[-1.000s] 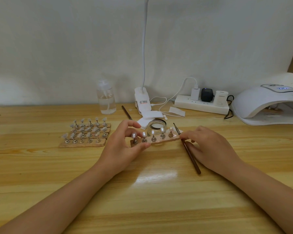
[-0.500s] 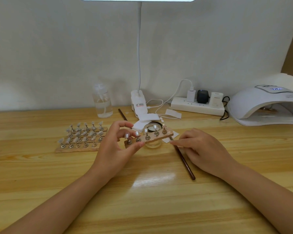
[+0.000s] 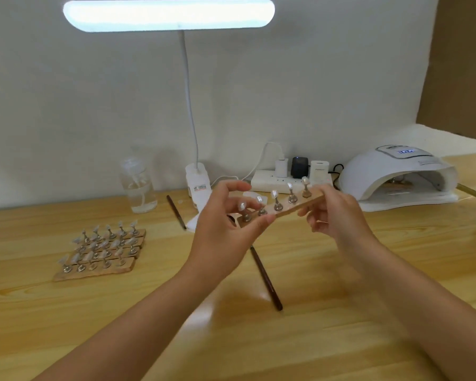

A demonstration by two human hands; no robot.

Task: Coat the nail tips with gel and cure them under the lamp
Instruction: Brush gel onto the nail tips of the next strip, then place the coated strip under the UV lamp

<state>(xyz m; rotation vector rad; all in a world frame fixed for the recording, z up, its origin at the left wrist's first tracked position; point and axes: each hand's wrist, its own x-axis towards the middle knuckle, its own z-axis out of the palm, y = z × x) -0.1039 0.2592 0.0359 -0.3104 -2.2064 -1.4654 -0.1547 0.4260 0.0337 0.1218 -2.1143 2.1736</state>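
- While you hold it up off the table (image 3: 341,325), the wooden strip (image 3: 283,209) sits tilted, its right end higher and farther than its left.
- Your left hand (image 3: 220,232) pinches the strip's near-left end, thumb under the edge and fingers curled over the top.
- Your right hand (image 3: 338,215) grips the far-right end, fingers curled around the strip from below.
- Five nail tips (image 3: 274,194) stand on the strip, each on its own small metal stand, in one row.
- The curing lamp (image 3: 396,180) sits far right, its mouth open toward you; something brownish lies inside, too dim to identify, and its top display is lit.
- A clear bottle (image 3: 139,185) stands far left, holding clear liquid in its lower part with a tube running down inside.
- Left of your hands, three more strips (image 3: 99,251) lie side by side on the table, each seeming to carry five tips; the blur keeps the count uncertain.
- Two brushes lie on the table: a dark brush (image 3: 265,279) near, between your forearms, and a second brush (image 3: 176,211) farther back beside the desk lamp (image 3: 168,15).
- That lamp is lit, its clip base standing near the wall.
- A power strip (image 3: 264,178) against the wall has three plugs or adapters in it.
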